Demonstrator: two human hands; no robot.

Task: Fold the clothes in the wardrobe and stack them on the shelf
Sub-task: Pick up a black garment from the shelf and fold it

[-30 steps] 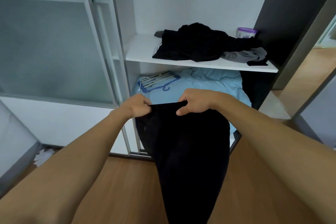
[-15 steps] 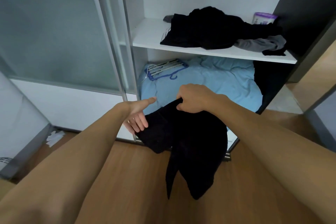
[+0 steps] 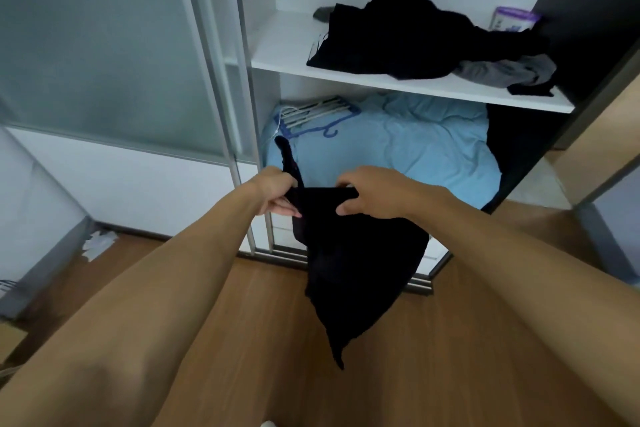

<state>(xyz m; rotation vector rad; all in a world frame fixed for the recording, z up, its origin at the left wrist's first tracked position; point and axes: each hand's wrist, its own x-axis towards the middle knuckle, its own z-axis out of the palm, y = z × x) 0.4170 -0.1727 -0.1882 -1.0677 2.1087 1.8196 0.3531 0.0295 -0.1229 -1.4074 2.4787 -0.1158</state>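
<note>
White shelf (image 3: 287, 55), heap of black clothes (image 3: 408, 42), grey garment (image 3: 505, 71), purple-lidded tub (image 3: 512, 19) on it

both arms reach forward, left grip (image 3: 277, 193) and right grip (image 3: 375, 191) near each other, fingers curled pinching.

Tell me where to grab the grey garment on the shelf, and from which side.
Probably take the grey garment by its crumpled right half, coming from the front and above. That part lies bare near the front edge of the shelf, while its left end seems tucked under the black pile.
</note>
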